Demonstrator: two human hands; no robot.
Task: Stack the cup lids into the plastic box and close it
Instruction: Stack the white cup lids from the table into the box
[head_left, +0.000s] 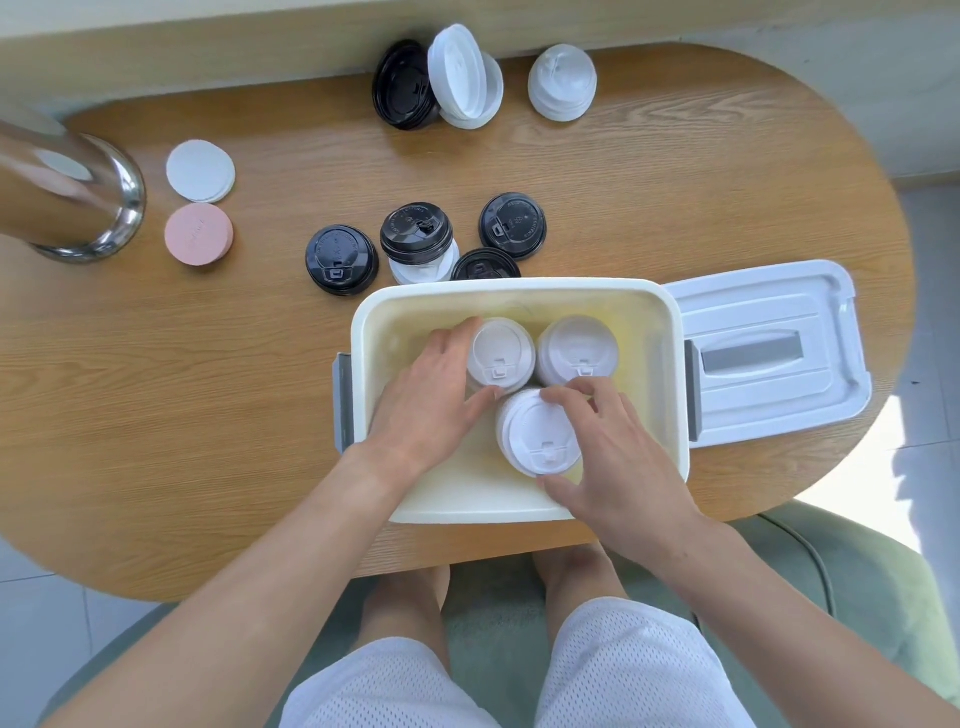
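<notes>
I see both hands inside the plastic box (519, 501) on the surface (208, 415). My left hand (431, 400) grips the far-left white lid stack (501, 353) between fingers and thumb; my right hand (618, 457) grasps the near white lid stack (537, 434), fingers curled over it. The box lid (769, 353) lies just right of the box.

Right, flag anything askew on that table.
At the table's far edge, a white plastic cup-lid stack has tipped on its side against a black lid stack. Nearer the box, a black lid sits crooked atop white lids.
</notes>
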